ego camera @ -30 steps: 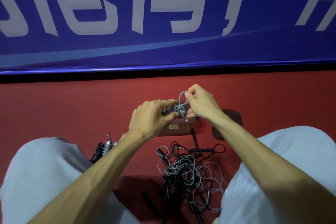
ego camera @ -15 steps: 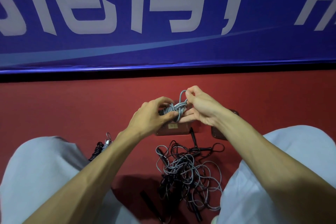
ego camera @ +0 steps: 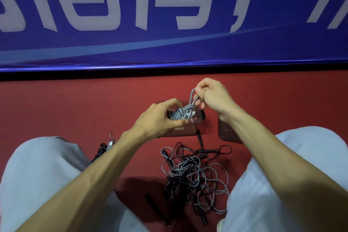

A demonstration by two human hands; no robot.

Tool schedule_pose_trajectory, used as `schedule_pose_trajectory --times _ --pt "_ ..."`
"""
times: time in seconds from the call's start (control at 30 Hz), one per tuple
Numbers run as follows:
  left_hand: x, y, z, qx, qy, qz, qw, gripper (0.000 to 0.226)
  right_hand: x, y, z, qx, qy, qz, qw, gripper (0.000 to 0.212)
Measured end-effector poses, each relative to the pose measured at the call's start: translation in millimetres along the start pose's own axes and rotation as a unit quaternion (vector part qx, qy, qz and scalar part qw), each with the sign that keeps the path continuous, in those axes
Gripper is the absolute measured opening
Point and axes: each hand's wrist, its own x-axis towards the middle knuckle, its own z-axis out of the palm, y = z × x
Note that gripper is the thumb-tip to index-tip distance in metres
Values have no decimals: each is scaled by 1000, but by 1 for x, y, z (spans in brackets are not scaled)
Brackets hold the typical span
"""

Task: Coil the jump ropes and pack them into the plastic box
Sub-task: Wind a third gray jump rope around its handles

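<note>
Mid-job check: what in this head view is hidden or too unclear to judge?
Inside the plastic box: head view, covered by the left hand and the grey rope bundle it grips.
The dark flat piece: partly behind the right forearm; lid or not, unclear.
The rope tangle: too knotted to count ropes.
The coils: partly hidden by the left knee.

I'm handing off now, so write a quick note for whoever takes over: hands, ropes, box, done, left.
Left hand grips the grey rope bundle over the plastic box.
Right hand pinches a loop of it, raised.
Done: coiled ropes lie by the left knee, outside the box.
Left: finish this bundle, coil the tangled pile on the floor, pack everything.
</note>
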Motion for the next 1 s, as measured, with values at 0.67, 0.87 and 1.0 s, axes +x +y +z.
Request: schedule_pose_trajectory --times 0.67,0.87,1.0 --pt "0 -7 -8 -282 27 -77 956 34 5 -4 -15 294 21 56 954 4" --pt "-1 1 -12 -340 32 -98 935 28 13 3 -14 375 95 115 915 5" --pt "-3 -7 -12 -358 30 -123 925 22 16 5 0 427 78 132 891 3"
